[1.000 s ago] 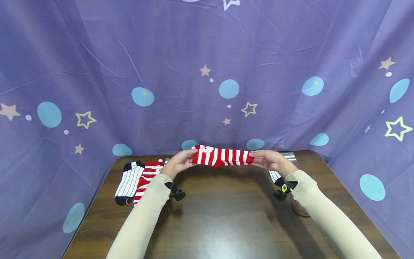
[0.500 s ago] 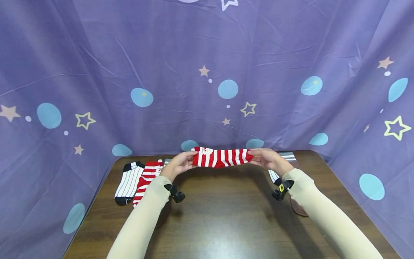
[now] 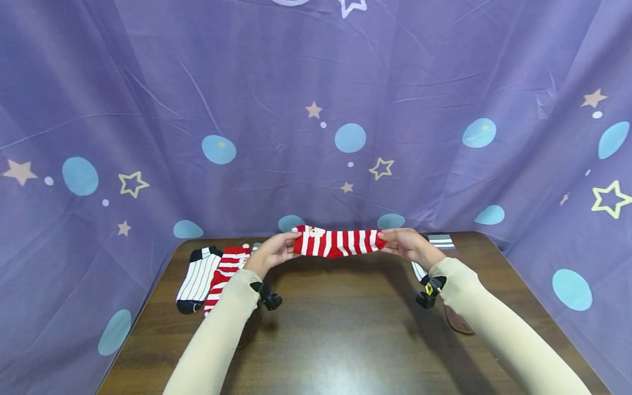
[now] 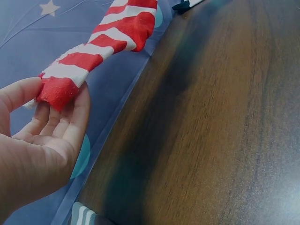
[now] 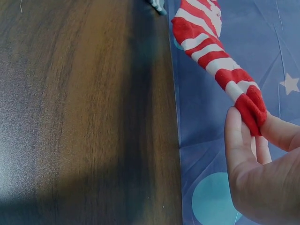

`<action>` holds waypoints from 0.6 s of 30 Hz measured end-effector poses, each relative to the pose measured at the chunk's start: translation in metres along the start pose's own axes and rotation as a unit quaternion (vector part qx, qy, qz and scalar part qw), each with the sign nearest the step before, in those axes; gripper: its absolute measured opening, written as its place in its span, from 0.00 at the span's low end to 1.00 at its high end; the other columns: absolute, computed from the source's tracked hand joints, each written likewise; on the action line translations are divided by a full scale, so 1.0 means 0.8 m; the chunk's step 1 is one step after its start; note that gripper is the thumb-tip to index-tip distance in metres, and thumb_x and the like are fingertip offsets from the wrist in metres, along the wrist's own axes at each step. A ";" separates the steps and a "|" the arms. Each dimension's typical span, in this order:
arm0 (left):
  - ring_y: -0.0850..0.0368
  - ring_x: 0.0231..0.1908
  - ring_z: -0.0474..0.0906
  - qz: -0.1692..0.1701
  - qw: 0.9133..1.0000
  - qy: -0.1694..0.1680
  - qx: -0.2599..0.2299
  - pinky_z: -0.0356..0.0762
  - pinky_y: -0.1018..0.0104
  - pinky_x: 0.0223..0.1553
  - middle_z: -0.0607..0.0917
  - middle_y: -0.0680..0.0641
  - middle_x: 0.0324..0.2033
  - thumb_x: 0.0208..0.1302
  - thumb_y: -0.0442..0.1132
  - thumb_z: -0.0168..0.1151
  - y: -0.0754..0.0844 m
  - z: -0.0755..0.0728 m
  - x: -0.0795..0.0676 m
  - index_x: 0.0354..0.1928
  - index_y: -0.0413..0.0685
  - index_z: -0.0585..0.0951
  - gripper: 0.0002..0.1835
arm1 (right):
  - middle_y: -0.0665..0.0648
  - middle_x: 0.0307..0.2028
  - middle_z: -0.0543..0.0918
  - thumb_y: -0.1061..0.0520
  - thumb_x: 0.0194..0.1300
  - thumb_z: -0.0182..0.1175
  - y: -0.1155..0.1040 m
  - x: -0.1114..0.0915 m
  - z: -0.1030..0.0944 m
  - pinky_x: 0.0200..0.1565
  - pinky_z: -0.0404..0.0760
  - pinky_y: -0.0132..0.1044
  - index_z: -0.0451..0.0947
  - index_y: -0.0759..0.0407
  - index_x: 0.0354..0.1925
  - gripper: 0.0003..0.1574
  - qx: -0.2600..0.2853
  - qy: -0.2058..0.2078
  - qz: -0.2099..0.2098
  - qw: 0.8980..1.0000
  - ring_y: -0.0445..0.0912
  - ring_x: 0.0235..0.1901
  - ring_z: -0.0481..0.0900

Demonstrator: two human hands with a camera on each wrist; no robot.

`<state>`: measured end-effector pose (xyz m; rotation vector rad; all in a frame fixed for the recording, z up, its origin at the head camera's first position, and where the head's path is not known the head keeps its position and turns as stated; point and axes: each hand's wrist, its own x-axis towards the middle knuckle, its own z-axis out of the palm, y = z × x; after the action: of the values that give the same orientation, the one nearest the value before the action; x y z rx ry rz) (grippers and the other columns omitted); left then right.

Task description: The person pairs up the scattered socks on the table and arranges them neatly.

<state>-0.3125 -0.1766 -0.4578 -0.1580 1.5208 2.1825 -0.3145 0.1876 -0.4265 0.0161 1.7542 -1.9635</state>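
Note:
A red and white striped sock [image 3: 340, 243] with a white figure near its cuff is stretched level above the far part of the table. My left hand [image 3: 274, 251] pinches the cuff end between thumb and fingers, and my right hand [image 3: 408, 244] pinches the red toe end. In the left wrist view the thumb presses on the red cuff [image 4: 58, 91], the fingers behind it. The right wrist view shows the toe [image 5: 252, 111] between thumb and fingertips, the sock sloping away from it.
On the left of the brown table [image 3: 340, 323] lie a white sock with black stripes [image 3: 198, 280] and a second red striped sock [image 3: 224, 277]. Behind my right hand lie a grey striped sock [image 3: 441, 241] and another striped one [image 3: 419, 271]. A purple curtain [image 3: 276, 99] hangs behind.
The sock has dipped very slightly and stays stretched between both hands. The right hand has shifted a little toward the left; both grips are unchanged.

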 end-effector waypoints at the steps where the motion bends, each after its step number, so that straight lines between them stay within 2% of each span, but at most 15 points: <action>1: 0.61 0.33 0.85 0.000 1.000 0.001 0.001 0.85 0.70 0.38 0.88 0.55 0.30 0.79 0.35 0.46 0.000 0.000 0.000 0.52 0.43 0.72 0.07 | 0.48 0.31 0.86 0.66 0.77 0.50 0.001 0.000 0.000 0.49 0.87 0.33 0.71 0.65 0.50 0.07 0.000 0.001 0.000 1.000 0.39 0.33 0.86; 7: 0.62 0.32 0.85 -0.001 1.000 0.010 -0.002 0.85 0.70 0.37 0.87 0.55 0.29 0.79 0.35 0.47 -0.003 -0.002 0.001 0.50 0.43 0.73 0.07 | 0.48 0.33 0.85 0.66 0.77 0.51 0.003 0.001 0.001 0.47 0.88 0.33 0.66 0.72 0.60 0.17 -0.004 0.008 -0.001 1.000 0.39 0.35 0.85; 9: 0.62 0.31 0.85 -0.002 1.000 0.011 -0.003 0.84 0.70 0.37 0.87 0.55 0.29 0.79 0.35 0.47 -0.003 -0.002 0.001 0.50 0.43 0.73 0.07 | 0.48 0.33 0.85 0.65 0.77 0.52 0.004 0.001 0.002 0.52 0.87 0.36 0.66 0.73 0.61 0.19 -0.003 0.009 -0.002 1.000 0.39 0.35 0.85; 12: 0.62 0.32 0.85 -0.002 1.000 0.008 -0.002 0.84 0.70 0.37 0.88 0.55 0.29 0.79 0.36 0.47 -0.004 -0.003 0.002 0.51 0.43 0.73 0.07 | 0.48 0.34 0.86 0.65 0.77 0.52 0.005 0.004 0.003 0.59 0.84 0.40 0.68 0.71 0.59 0.16 -0.001 0.003 -0.003 1.000 0.39 0.36 0.86; 18: 0.62 0.33 0.85 0.005 1.000 0.013 0.012 0.85 0.70 0.37 0.88 0.54 0.30 0.78 0.33 0.50 -0.004 -0.003 0.004 0.54 0.41 0.71 0.09 | 0.48 0.34 0.87 0.65 0.78 0.50 0.007 0.007 0.004 0.53 0.86 0.34 0.68 0.73 0.60 0.17 -0.014 -0.029 0.000 0.999 0.38 0.37 0.86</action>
<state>-0.3143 -0.1771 -0.4629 -0.1727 1.5639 2.1774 -0.3161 0.1824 -0.4326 -0.0511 1.7440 -1.9207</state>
